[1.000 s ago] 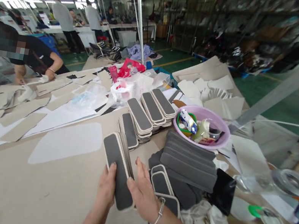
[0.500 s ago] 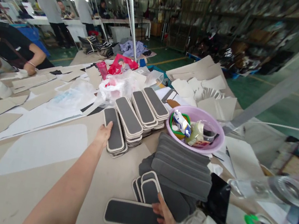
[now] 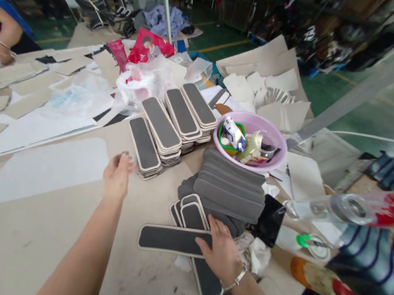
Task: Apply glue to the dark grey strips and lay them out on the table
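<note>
My left hand point(image 3: 118, 174) is raised just left of the nearest stack of grey strips with pale borders point(image 3: 144, 143). Its fingers are slightly blurred and loosely curled apart, with nothing visible in them. My right hand point(image 3: 222, 251) lies with thumb and fingers spread over the right end of a loose grey pale-edged strip point(image 3: 169, 239), its thumb touching the top. This strip lies crosswise over several similar strips point(image 3: 192, 215) fanned out beneath it. Behind them sits a thick pile of plain dark grey pieces point(image 3: 230, 186).
A lilac basin point(image 3: 273, 168) with small items stands behind the grey pile. On the right are a black flat object point(image 3: 270, 221), a clear bottle point(image 3: 346, 209) and an orange-brown bottle point(image 3: 315, 277). Plastic bags point(image 3: 147, 83) lie behind the stacks. A co-worker's arm point(image 3: 2, 27) shows at far left.
My left hand has come off the nearest stack and moved left of it. My right hand stays by the crosswise strip, its fingers now further up. The view has tilted down.
</note>
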`<state>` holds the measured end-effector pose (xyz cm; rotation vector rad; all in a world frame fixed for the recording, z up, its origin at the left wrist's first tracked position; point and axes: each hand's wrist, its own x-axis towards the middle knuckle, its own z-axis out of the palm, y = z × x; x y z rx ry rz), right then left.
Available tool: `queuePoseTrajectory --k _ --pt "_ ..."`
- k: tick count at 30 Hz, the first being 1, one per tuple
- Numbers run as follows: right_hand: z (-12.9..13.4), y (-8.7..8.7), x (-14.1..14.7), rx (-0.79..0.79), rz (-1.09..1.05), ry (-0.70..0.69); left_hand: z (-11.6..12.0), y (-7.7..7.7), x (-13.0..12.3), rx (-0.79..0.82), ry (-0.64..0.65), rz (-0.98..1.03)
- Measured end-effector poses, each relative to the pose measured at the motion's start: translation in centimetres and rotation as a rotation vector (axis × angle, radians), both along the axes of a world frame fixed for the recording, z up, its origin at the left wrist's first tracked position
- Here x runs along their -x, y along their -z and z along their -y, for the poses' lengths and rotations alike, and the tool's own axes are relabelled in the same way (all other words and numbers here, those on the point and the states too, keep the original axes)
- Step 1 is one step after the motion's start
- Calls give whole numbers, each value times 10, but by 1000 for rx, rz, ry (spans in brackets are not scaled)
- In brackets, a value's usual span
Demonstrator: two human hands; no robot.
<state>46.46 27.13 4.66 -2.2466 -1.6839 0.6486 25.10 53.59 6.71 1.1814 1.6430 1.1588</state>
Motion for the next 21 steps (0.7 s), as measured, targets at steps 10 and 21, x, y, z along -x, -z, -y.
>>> queuePoseTrajectory --k 10,21 --pt "-25 -13 31 304 159 -14 262 44 4 862 126 662" --pt "-12 -3 55 256 108 -6 259 48 -19 676 -91 615"
